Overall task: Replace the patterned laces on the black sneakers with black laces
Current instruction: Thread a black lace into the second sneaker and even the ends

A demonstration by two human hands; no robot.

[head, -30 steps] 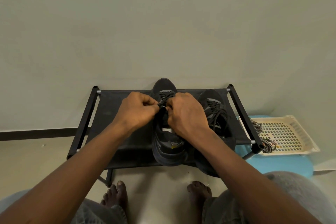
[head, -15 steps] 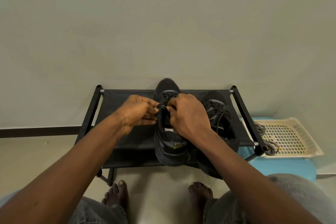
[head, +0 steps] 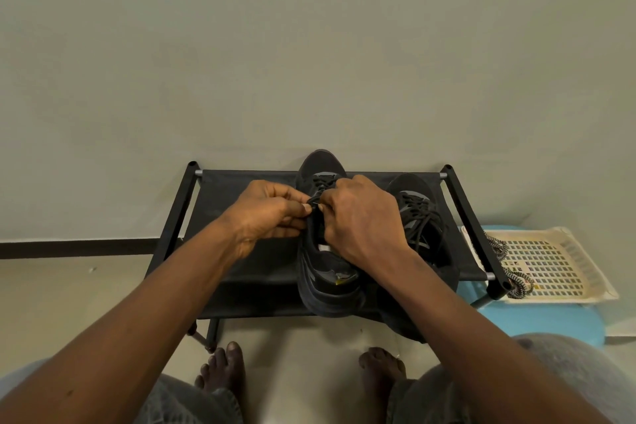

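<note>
Two black sneakers stand on a low black rack. The middle sneaker points away from me and carries a black lace over its tongue. My left hand pinches that lace at the sneaker's left side. My right hand grips the lace from the right, covering the upper eyelets. The right sneaker is laced in black, its loose ends lying on top. Patterned black-and-white laces lie on the cream tray's left edge.
The cream perforated tray rests on a light blue stool right of the rack. A plain wall stands just behind the rack. My bare feet and knees are on the floor below the rack's front edge.
My view has shifted slightly. Both hands stay at the middle sneaker's lace, with the fingers drawn a little closer together.
</note>
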